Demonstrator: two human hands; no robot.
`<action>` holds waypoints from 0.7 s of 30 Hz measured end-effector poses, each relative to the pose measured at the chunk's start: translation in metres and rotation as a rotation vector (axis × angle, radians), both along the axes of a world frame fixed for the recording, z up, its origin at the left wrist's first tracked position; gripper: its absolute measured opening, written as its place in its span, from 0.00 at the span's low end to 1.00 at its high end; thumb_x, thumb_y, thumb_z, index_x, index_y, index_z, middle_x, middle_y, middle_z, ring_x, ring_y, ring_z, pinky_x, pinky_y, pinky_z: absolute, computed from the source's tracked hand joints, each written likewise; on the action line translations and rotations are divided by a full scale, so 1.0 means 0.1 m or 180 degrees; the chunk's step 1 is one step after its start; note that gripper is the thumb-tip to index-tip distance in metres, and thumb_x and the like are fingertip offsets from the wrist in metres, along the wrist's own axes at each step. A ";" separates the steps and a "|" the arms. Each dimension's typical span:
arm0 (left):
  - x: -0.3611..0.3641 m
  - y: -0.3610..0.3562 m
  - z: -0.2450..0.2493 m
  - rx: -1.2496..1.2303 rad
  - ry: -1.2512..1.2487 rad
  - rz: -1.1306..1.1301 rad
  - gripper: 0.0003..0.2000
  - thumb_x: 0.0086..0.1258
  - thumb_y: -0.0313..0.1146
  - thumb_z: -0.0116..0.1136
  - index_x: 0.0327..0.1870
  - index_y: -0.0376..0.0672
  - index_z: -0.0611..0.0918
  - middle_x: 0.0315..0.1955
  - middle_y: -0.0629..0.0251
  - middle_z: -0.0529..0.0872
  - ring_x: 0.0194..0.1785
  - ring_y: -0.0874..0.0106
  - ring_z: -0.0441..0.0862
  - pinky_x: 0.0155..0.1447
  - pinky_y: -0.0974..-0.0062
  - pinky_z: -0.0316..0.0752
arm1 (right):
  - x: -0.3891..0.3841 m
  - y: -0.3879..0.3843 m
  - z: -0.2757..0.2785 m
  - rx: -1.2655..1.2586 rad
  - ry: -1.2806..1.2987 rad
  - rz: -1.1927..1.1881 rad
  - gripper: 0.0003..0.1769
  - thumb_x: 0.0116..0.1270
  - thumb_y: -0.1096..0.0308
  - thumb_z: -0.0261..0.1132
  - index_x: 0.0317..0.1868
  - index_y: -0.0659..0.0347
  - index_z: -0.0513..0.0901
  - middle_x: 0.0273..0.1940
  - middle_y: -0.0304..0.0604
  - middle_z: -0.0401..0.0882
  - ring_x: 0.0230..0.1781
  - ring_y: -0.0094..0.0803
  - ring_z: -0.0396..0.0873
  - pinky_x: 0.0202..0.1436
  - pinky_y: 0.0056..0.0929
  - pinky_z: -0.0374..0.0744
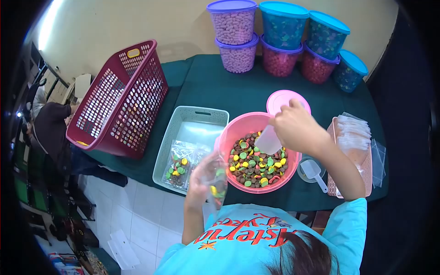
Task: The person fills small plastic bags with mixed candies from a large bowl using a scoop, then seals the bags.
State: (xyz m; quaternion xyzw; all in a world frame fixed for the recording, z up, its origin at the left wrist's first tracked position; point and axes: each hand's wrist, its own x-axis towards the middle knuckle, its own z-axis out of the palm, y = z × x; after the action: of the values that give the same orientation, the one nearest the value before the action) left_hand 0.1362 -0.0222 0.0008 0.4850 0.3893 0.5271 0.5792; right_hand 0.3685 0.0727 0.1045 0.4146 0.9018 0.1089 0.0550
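Note:
A round pink tub (221,137) holds brown, green, yellow and red candies (259,162). Over its right side my right hand (297,128) grips a translucent white scoop (269,140), whose lower end is down at the candies. My left hand (200,181), slightly blurred, holds a clear plastic bag (217,185) with some candies in it, beside the tub's left edge. Left of that, a pale green tray (195,120) contains clear bags of candies (178,167). Behind the tub lies a pink lid (286,98), partly behind my right hand.
A tall maroon basket (137,103) stands at the left. Lidded tubs (279,59) are stacked at the back. On the right are a pink basket (369,172) of clear bags and a white scoop (312,169) on a round dish. Another person (52,128) is at far left.

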 end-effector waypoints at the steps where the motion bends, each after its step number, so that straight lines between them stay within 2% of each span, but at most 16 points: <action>1: -0.01 0.00 0.01 -0.0036 -0.0003 0.0029 0.45 0.53 0.63 0.51 0.60 0.29 0.62 0.52 0.55 0.72 0.52 0.66 0.72 0.52 0.70 0.71 | 0.05 0.03 -0.23 0.0023 -0.0005 0.0096 0.07 0.43 0.71 0.60 0.26 0.59 0.80 0.23 0.41 0.77 0.33 0.32 0.75 0.44 0.31 0.65; 3: -0.03 0.00 0.03 -0.0033 -0.0971 0.0237 0.54 0.47 0.74 0.42 0.61 0.28 0.59 0.53 0.50 0.70 0.54 0.64 0.71 0.59 0.70 0.65 | 0.13 0.04 -0.53 0.0023 0.0000 0.0238 0.07 0.43 0.72 0.61 0.27 0.59 0.79 0.23 0.40 0.77 0.33 0.32 0.75 0.44 0.31 0.65; 4: -0.05 0.01 0.02 -0.0166 -0.1124 0.0214 0.57 0.46 0.79 0.30 0.61 0.26 0.58 0.55 0.47 0.68 0.53 0.64 0.71 0.58 0.70 0.66 | 0.16 0.02 -0.62 0.0154 0.0081 0.0279 0.08 0.43 0.73 0.61 0.29 0.60 0.78 0.24 0.40 0.77 0.34 0.32 0.75 0.44 0.31 0.65; 5: -0.08 0.04 -0.06 -0.0187 -0.1117 0.0248 0.57 0.46 0.79 0.30 0.61 0.26 0.58 0.55 0.47 0.68 0.53 0.64 0.71 0.58 0.70 0.66 | 0.19 0.01 -0.70 0.0287 0.0163 0.0313 0.10 0.43 0.74 0.61 0.30 0.60 0.78 0.24 0.39 0.77 0.34 0.31 0.75 0.44 0.31 0.65; 7: -0.13 0.11 -0.19 -0.0041 -0.2614 -0.0679 0.57 0.47 0.78 0.30 0.61 0.25 0.57 0.57 0.45 0.66 0.53 0.63 0.72 0.58 0.70 0.67 | 0.23 -0.03 -0.76 0.0225 0.0183 0.0328 0.11 0.42 0.75 0.60 0.31 0.60 0.77 0.25 0.39 0.77 0.35 0.31 0.74 0.45 0.31 0.65; 8: -0.11 0.07 -0.22 -0.0316 -0.2502 -0.0311 0.56 0.48 0.77 0.30 0.62 0.24 0.56 0.58 0.43 0.64 0.52 0.61 0.72 0.57 0.69 0.68 | 0.26 -0.05 -0.74 0.0212 0.0228 0.0377 0.10 0.44 0.73 0.61 0.31 0.60 0.78 0.25 0.39 0.78 0.35 0.30 0.75 0.45 0.30 0.65; 9: -0.11 0.08 -0.26 -0.0337 -0.2508 -0.0304 0.56 0.48 0.77 0.30 0.62 0.24 0.56 0.58 0.43 0.64 0.52 0.61 0.72 0.57 0.69 0.68 | 0.29 -0.08 -0.70 0.0200 0.0270 0.0421 0.09 0.46 0.71 0.61 0.31 0.61 0.80 0.25 0.40 0.79 0.35 0.29 0.75 0.45 0.30 0.65; 12: -0.10 0.10 -0.34 -0.0168 -0.2735 -0.0672 0.55 0.51 0.76 0.30 0.62 0.24 0.55 0.57 0.41 0.64 0.52 0.60 0.72 0.55 0.69 0.70 | 0.33 -0.12 -0.65 -0.0252 0.0107 0.0347 0.09 0.45 0.71 0.61 0.31 0.61 0.81 0.24 0.40 0.79 0.34 0.30 0.76 0.45 0.30 0.65; 14: -0.04 0.09 -0.24 -0.0726 -0.2285 -0.0157 0.56 0.46 0.78 0.34 0.60 0.26 0.59 0.49 0.49 0.72 0.43 0.65 0.74 0.46 0.72 0.73 | 0.37 -0.09 -0.70 -0.0327 0.0260 0.0324 0.09 0.45 0.72 0.61 0.30 0.60 0.81 0.23 0.40 0.79 0.33 0.30 0.76 0.44 0.30 0.65; 19: -0.01 0.10 -0.23 -0.0725 -0.2215 -0.0104 0.57 0.46 0.77 0.38 0.61 0.26 0.56 0.51 0.50 0.69 0.45 0.64 0.72 0.47 0.72 0.72 | 0.31 -0.01 -0.89 -0.0512 0.0463 0.0269 0.10 0.44 0.73 0.58 0.29 0.60 0.81 0.22 0.41 0.78 0.32 0.31 0.76 0.43 0.30 0.64; 21: -0.01 0.11 -0.25 -0.0734 -0.2109 -0.0038 0.57 0.45 0.77 0.41 0.62 0.26 0.55 0.51 0.52 0.68 0.46 0.64 0.71 0.48 0.72 0.72 | 0.25 0.00 -0.92 -0.0690 0.0820 0.0440 0.11 0.44 0.73 0.57 0.30 0.61 0.82 0.21 0.40 0.78 0.31 0.33 0.76 0.43 0.31 0.64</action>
State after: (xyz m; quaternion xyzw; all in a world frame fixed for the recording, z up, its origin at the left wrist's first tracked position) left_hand 0.1351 -0.0114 -0.0240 0.2212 0.2343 0.6050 0.7281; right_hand 0.3937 0.0730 0.0124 0.3538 0.9342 -0.0395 -0.0242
